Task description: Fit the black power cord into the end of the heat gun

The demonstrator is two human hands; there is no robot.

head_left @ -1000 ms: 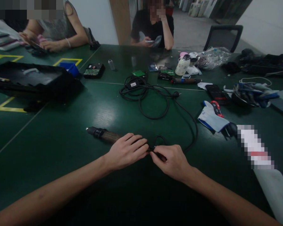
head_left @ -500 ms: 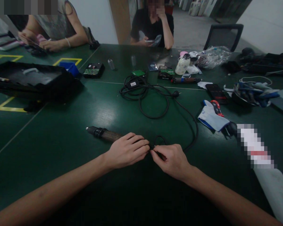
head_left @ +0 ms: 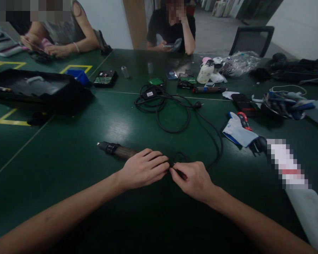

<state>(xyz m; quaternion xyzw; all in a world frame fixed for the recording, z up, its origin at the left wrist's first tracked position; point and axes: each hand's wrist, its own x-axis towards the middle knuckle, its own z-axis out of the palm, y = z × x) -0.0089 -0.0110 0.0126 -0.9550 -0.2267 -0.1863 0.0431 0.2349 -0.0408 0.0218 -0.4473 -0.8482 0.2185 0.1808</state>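
An electric screwdriver [head_left: 123, 151] with a brown grip and black nose lies on the green table, its metal tip pointing left. My left hand [head_left: 145, 169] is wrapped over its rear part, palm down. Close to its fingertips, my right hand [head_left: 193, 178] pinches the cable end at the tool's tail between thumb and index finger; the joint itself is mostly hidden by the fingers. A thin black cable loop [head_left: 180, 153] rises just behind the right hand. Farther back, a coiled black cord [head_left: 172, 132] lies with an adapter [head_left: 149, 93] and a plug [head_left: 198, 105].
A black tray [head_left: 37, 88] and blue bin [head_left: 78, 76] stand left. Circuit boards [head_left: 105, 78], a bottle [head_left: 205, 72] and a second screwdriver [head_left: 210, 90] lie at the back. Right are a glove [head_left: 238, 130] and a bowl [head_left: 283, 106]. Two people sit across the table.
Both hands stay almost in place; the left fingertips have shifted very slightly right, towards the right hand.
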